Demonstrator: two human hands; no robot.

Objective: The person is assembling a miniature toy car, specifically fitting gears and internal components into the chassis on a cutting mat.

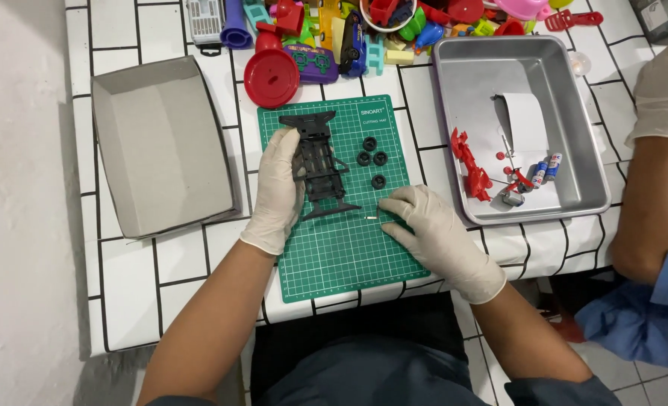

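A black toy car chassis [320, 162] lies on a green cutting mat [341, 256]. My left hand [275, 188], in a white glove, grips the chassis along its left side. My right hand [424, 222], also gloved, rests on the mat with its fingertips at a small metal pin [371, 218] just right of the chassis' near end. Several small black wheels [372, 156] lie loose on the mat right of the chassis.
A metal tray [574, 135] on the right holds a red car part [473, 169], small batteries [544, 171] and white paper. An open grey cardboard box [161, 150] sits left. Colourful plastic toys [334, 37] crowd the far edge. Another person's gloved hand [664, 90] and arm are at right.
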